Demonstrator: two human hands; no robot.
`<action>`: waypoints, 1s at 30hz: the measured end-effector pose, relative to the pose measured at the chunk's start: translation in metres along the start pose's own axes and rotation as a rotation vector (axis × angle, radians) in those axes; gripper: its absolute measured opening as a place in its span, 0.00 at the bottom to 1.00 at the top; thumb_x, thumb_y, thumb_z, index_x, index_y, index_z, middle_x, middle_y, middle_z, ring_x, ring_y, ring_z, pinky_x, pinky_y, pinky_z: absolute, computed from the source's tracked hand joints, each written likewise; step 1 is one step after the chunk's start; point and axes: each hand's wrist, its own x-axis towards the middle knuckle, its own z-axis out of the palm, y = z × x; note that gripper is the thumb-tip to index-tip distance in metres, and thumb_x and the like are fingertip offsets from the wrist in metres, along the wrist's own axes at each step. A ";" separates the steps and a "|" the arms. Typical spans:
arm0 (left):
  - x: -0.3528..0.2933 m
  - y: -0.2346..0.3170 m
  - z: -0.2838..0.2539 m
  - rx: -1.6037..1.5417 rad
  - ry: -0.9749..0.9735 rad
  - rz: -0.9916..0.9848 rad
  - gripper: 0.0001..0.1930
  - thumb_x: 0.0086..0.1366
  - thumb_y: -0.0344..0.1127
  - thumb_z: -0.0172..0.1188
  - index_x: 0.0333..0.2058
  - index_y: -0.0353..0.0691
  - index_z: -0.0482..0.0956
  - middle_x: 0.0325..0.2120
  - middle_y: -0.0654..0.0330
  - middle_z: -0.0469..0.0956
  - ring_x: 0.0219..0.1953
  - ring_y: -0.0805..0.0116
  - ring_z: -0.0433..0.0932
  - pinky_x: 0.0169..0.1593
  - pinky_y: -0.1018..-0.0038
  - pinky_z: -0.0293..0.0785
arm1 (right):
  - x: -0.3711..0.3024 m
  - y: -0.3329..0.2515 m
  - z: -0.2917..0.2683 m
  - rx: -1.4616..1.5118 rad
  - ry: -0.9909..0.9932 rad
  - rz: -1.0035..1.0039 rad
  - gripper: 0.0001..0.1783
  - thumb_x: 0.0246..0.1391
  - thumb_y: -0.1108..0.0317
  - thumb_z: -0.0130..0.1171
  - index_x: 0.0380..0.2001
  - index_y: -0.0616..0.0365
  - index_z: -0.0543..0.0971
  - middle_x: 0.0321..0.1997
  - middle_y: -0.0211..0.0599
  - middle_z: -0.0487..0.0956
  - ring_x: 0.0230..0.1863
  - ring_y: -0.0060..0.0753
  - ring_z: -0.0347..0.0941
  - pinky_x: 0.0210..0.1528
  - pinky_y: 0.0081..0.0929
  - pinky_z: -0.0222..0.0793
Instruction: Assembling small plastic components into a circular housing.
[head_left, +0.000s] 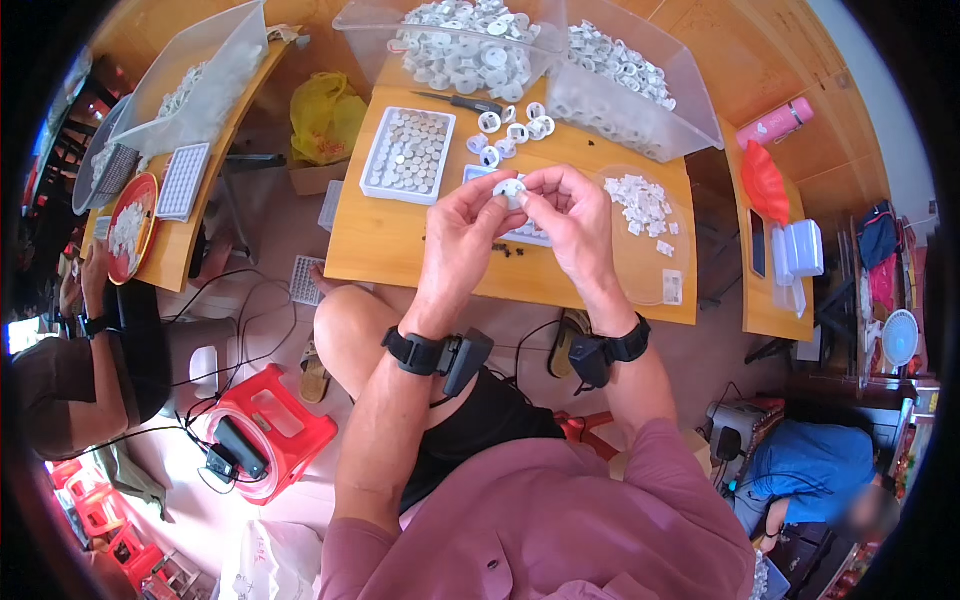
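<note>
Hands (462,226) together, you pinched a round white plastic piece (509,190) right of the rectangular white disc tray (400,195); it seemed unfinished, heaped white parts (470,55) beyond likely remaining.

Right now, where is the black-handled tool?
In the head view, the tool lies on the wooden table, above and slightly left of centre, between the white disc tray and the clear bin above it.
</note>
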 end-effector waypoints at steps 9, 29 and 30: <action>-0.001 0.003 0.001 -0.073 -0.024 -0.024 0.15 0.69 0.25 0.52 0.53 0.29 0.74 0.44 0.52 0.79 0.44 0.67 0.81 0.50 0.73 0.79 | -0.010 0.002 0.005 -0.090 0.100 -0.132 0.05 0.52 0.75 0.62 0.33 0.63 0.79 0.28 0.29 0.80 0.25 0.14 0.72 0.26 0.17 0.68; -0.003 -0.004 -0.004 -0.093 0.098 0.010 0.11 0.66 0.23 0.53 0.47 0.36 0.68 0.34 0.58 0.79 0.37 0.70 0.80 0.45 0.72 0.79 | -0.014 -0.003 0.019 -0.423 0.134 -0.500 0.07 0.49 0.78 0.64 0.33 0.60 0.79 0.31 0.38 0.80 0.23 0.30 0.75 0.24 0.25 0.70; -0.003 -0.005 -0.003 -0.098 0.096 0.001 0.11 0.66 0.24 0.53 0.47 0.36 0.68 0.35 0.57 0.80 0.37 0.69 0.81 0.46 0.72 0.79 | -0.014 -0.004 0.019 -0.430 0.134 -0.447 0.07 0.50 0.77 0.64 0.33 0.60 0.79 0.31 0.38 0.80 0.23 0.30 0.75 0.24 0.25 0.70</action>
